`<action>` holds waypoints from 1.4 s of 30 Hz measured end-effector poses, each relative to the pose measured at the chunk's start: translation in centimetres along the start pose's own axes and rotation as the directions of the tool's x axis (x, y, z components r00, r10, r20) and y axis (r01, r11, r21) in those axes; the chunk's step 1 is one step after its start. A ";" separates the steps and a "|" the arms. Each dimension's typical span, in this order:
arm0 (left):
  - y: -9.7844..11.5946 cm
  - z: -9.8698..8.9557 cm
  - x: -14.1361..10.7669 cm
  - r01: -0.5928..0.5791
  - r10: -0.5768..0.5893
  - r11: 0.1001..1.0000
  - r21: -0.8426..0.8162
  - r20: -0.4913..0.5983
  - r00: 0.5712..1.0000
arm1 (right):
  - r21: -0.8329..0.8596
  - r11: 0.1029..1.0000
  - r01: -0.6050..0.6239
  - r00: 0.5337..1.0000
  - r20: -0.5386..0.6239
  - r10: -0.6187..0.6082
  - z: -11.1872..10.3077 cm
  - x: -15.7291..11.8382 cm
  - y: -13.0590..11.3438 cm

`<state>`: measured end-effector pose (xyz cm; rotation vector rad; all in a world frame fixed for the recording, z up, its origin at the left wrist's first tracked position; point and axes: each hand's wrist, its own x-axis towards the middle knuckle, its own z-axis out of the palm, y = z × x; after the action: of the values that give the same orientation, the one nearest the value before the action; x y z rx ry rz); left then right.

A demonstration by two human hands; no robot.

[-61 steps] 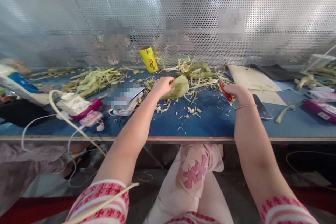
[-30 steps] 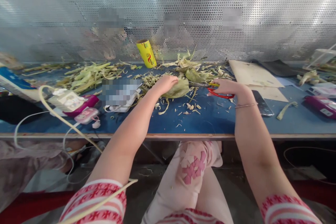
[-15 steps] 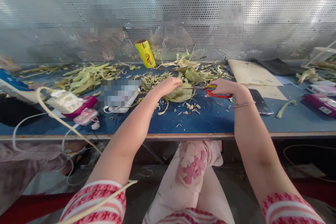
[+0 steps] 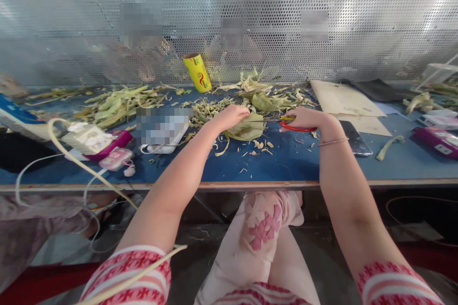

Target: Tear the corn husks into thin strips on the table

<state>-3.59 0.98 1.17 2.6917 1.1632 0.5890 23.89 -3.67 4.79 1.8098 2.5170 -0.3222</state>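
My left hand (image 4: 234, 116) is closed with a pinch on a broad, pale green dried leaf (image 4: 249, 129), low over the blue table. To its right, my right hand (image 4: 304, 118) is wrapped around scissors with red and yellow handles (image 4: 299, 128). Their thin blades point left towards the leaf, and the tips are hard to make out against it. Small cut bits (image 4: 264, 145) lie on the table just in front of the leaf. A pile of short dried pieces (image 4: 204, 110) is behind my left hand, and more dried leaves (image 4: 266, 101) are heaped behind both hands.
Long dried strips (image 4: 123, 105) lie at the left, near a white corded device (image 4: 168, 140) and a purple-and-white item (image 4: 110, 143). A yellow tube (image 4: 198, 74) leans by the perforated metal wall. Cardboard sheets (image 4: 345, 97) and a dark phone (image 4: 354, 139) lie at the right. A cable crosses my left sleeve.
The scissors' handles have come closer together. The leaf and my left hand have shifted very slightly right; the piles look the same.
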 end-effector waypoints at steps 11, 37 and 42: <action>-0.3 0.0 -0.1 -0.001 0.000 0.999 -0.035 -0.015 1.000 | 0.028 1.000 0.010 1.000 -0.025 -0.010 0.0 0.0 0.4; -0.7 -1.1 -0.5 0.003 0.005 0.995 0.103 -0.069 0.998 | 0.050 0.996 0.068 0.998 -0.003 -0.068 -0.5 -0.3 1.1; -1.7 -1.3 -0.7 0.079 -0.059 0.985 0.151 -0.132 0.989 | 0.093 0.995 0.038 0.999 -0.014 -0.037 -0.1 0.1 1.9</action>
<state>-5.70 1.58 1.67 2.7634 1.3834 0.6963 25.69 -3.01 4.60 1.8025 2.5892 -0.4385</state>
